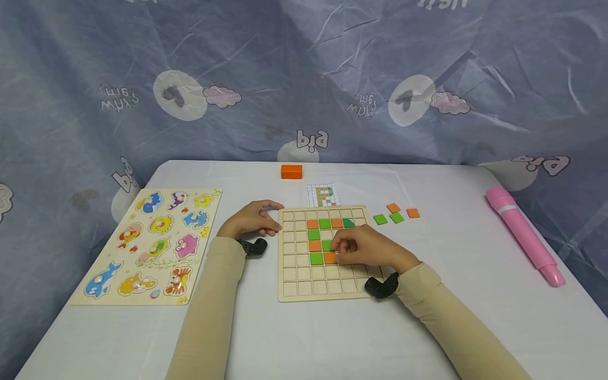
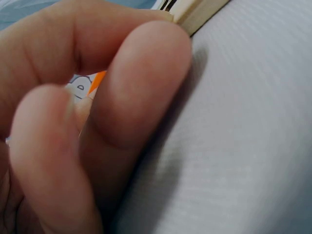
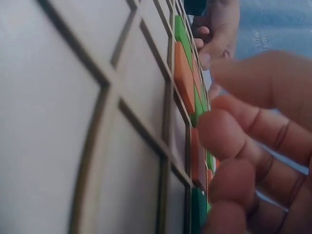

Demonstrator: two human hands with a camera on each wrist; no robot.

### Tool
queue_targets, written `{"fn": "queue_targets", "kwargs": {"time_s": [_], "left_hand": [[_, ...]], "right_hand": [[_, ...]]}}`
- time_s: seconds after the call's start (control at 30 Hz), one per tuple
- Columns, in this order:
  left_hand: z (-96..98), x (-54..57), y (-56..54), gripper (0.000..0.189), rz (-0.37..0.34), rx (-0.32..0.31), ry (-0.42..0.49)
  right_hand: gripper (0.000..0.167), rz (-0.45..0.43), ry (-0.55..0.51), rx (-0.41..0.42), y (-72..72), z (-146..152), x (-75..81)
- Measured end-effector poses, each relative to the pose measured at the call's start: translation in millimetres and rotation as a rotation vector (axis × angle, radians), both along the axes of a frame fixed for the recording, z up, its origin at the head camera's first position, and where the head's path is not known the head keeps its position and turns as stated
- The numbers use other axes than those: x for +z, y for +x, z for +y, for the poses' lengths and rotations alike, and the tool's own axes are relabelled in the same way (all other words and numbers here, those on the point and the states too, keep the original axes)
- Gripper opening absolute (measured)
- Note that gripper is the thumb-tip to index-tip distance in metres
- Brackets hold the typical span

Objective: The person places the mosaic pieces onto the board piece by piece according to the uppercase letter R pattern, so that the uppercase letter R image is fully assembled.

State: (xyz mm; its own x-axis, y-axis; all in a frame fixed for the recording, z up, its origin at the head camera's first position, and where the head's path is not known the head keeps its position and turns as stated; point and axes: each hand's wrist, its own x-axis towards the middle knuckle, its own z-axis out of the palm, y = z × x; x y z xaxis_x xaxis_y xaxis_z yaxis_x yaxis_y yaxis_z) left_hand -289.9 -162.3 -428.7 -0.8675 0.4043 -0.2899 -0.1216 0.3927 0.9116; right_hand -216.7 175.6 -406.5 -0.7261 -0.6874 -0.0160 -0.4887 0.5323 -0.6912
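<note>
A wooden grid board (image 1: 290, 288) lies mid-table, with orange, green and dark green tiles set in its upper cells. My left hand (image 1: 254, 217) rests at the board's left edge, its fingers loosely bent; in the left wrist view a fingertip (image 2: 156, 53) lies close against the board's side (image 2: 202, 14). Over the middle of the grid is my right hand (image 1: 370, 247), its fingertips beside an orange tile (image 1: 330, 258) and a green tile (image 1: 326, 245). No tile shows between those fingers in the right wrist view. The hand covers part of the board.
A pattern card (image 1: 311, 198) lies behind the board, an orange block (image 1: 291, 172) farther back. Loose green tiles (image 1: 380, 219) and orange tiles (image 1: 413, 212) lie to the right. A sea-animal puzzle board (image 1: 119, 211) is at left, a pink pen-shaped object (image 1: 524, 235) at far right.
</note>
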Motion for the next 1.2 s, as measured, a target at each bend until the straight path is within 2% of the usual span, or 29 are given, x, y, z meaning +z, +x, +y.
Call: {"fn": "queue_targets", "kwargs": {"time_s": [0.27, 0.47, 0.7, 0.87, 1.2], "left_hand": [[0.5, -1.4, -0.1, 0.071, 0.014, -0.004, -0.005], [2.9, -2.4, -1.0, 0.07, -0.005, 0.012, 0.003], [4.0, -2.7, -1.8, 0.072, -0.017, 0.013, 0.013], [3.2, -2.5, -2.0, 0.072, -0.023, 0.02, 0.004], [0.1, -3.6, -2.6, 0.071, -0.017, 0.017, -0.005]], "right_hand": [[0.008, -0.098, -0.123, -0.008, -6.9, 15, -1.7], [0.017, -0.116, -0.249, -0.073, -12.0, 34, -2.8], [0.028, -0.076, -0.354, -0.184, -17.4, 61, -1.9], [0.03, -0.072, -0.397, -0.276, -22.2, 79, -1.7], [0.026, 0.004, -0.4, -0.513, -30.1, 124, -7.8]]}}
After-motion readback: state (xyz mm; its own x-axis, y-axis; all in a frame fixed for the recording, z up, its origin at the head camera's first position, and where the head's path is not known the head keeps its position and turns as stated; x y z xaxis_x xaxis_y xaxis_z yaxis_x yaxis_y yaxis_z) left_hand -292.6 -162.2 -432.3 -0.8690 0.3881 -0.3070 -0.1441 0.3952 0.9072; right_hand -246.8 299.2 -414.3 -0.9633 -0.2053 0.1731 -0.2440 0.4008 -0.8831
